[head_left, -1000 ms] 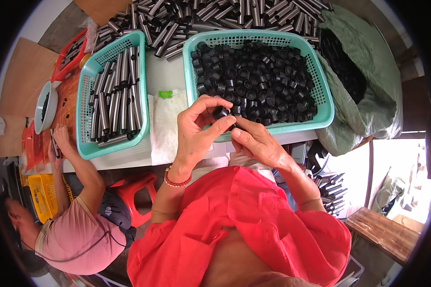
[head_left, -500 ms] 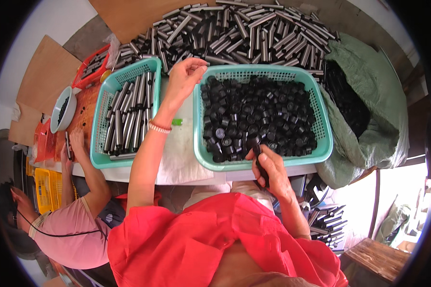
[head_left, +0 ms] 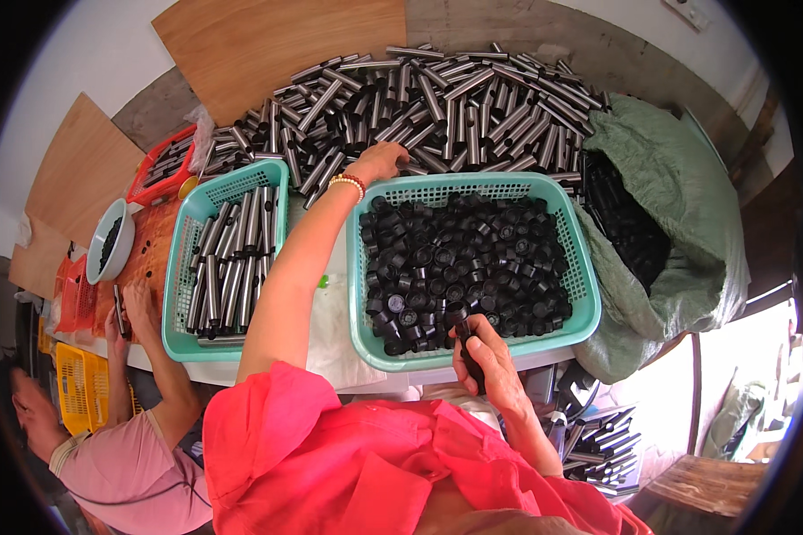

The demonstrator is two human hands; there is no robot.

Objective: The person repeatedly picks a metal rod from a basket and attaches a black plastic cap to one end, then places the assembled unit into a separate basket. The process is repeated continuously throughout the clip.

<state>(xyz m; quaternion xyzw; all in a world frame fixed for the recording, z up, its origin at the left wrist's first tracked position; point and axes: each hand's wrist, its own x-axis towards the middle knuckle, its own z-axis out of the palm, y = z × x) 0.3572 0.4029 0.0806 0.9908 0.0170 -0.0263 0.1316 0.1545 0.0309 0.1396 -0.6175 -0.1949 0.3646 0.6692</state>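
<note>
My left hand (head_left: 379, 161) reaches over the far rim of a turquoise basket (head_left: 589, 314) to the heap of silver-and-black metal tubes (head_left: 473, 116). Its fingertips are down by the nearest tubes, and their grip is hidden. Black plastic caps (head_left: 482, 241) fill the basket. At its near rim my right hand (head_left: 492, 361) is closed round a black rod-shaped piece (head_left: 474, 361), held tilted. A round black cap (head_left: 456, 312) shows at the upper end of that piece; I cannot tell whether they are joined.
Left of my arm, a second turquoise basket (head_left: 173, 308) holds metal tubes. A person in pink (head_left: 134, 464) works further left, by a white bowl (head_left: 127, 245) and red baskets (head_left: 138, 189). An open green sack (head_left: 700, 223) stands on the right; more tubes (head_left: 602, 455) lie below it.
My left hand has moved from above the basket's far left corner rightward into the tube heap. The right hand keeps hold of the black piece near the rim. The whole view has shifted.
</note>
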